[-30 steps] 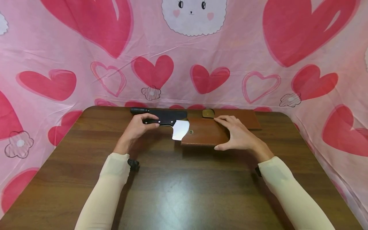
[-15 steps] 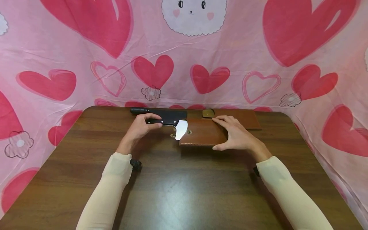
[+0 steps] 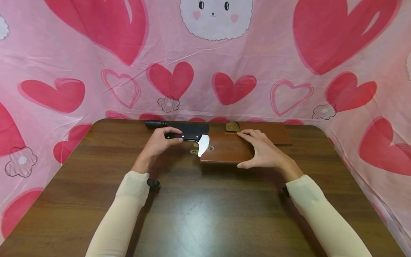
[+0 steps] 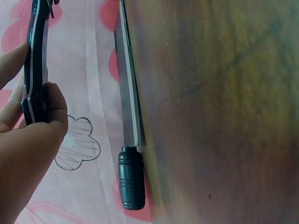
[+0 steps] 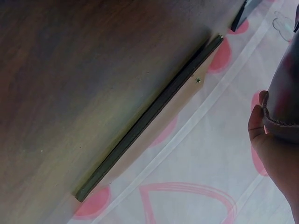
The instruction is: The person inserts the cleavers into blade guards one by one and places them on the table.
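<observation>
My left hand [image 3: 157, 144] grips the black riveted handle of a cleaver [image 3: 203, 143]. Only a curved strip of its shiny blade shows, the rest hidden inside a brown leather sheath [image 3: 226, 150]. Thumb and fingers of my right hand [image 3: 266, 151] hold that sheath by its upper and lower edges near the right end. A strap with a snap [image 3: 193, 152] hangs behind the blade. In the left wrist view, the fingers pinch the end of the cleaver handle [image 4: 35, 65]. At the right edge of the right wrist view is the sheath's stitched end [image 5: 287, 126].
Along the back of the wooden table [image 3: 192, 214] lies a second knife with a ribbed black handle [image 3: 155, 124] and a broad dark blade. Right of it lies another flat brown leather sheath [image 3: 276, 132] with a snap flap [image 3: 232, 126]. A pink heart-patterned cloth [image 3: 205, 50] hangs behind.
My left hand has moved right, and the cleaver blade has slid deeper into the sheath. The strap has come into sight behind the blade. My right hand has shifted slightly left.
</observation>
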{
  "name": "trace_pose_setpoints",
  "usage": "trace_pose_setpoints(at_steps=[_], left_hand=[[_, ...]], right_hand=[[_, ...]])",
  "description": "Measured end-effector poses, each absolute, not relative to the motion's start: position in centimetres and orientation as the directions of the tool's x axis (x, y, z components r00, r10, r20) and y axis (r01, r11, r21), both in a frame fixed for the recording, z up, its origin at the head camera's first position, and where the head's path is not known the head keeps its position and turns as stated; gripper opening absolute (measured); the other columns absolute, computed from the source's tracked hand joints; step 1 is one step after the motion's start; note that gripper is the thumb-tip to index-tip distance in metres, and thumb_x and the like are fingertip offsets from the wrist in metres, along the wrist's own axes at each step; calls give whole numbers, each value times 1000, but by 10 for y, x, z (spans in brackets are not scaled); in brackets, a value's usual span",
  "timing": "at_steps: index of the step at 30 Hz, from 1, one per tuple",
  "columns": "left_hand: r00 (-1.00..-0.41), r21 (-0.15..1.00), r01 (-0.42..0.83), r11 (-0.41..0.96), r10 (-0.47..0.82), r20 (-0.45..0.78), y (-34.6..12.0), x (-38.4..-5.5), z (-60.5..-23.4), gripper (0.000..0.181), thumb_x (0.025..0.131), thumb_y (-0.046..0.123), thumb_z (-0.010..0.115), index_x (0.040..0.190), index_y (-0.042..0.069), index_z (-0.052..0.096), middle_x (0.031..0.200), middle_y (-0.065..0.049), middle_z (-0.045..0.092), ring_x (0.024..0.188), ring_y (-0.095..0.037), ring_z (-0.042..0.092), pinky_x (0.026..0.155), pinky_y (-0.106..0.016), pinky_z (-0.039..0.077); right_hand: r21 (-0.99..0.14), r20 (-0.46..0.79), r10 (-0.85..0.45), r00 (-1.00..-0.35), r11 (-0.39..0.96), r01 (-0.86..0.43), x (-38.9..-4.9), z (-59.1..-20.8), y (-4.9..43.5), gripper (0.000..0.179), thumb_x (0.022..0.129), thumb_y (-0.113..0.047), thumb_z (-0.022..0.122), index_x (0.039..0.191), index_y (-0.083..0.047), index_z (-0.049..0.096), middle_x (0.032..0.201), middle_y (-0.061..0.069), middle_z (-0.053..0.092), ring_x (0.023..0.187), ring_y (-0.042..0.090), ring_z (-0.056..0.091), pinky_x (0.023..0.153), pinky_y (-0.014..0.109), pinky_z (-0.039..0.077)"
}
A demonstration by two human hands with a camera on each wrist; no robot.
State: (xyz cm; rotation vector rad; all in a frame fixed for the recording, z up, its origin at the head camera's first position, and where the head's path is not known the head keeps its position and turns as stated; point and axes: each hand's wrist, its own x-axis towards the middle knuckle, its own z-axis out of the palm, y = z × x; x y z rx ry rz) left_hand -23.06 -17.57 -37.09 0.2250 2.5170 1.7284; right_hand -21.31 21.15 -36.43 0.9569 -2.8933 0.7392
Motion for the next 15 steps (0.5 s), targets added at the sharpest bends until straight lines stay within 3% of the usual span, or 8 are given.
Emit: trace_pose_setpoints(at_steps=[15], left_hand=[[-983, 936, 94, 338, 181, 33, -170, -232, -372, 31, 88, 10, 78, 116, -1, 72, 116, -17, 62, 97, -25, 51, 76, -27, 46]], right_hand=[[-423, 156, -578, -801, 693, -583, -214, -365, 211, 111, 66, -62, 87, 153, -10, 43, 151, 8, 40, 134, 32, 33, 105, 61, 32]])
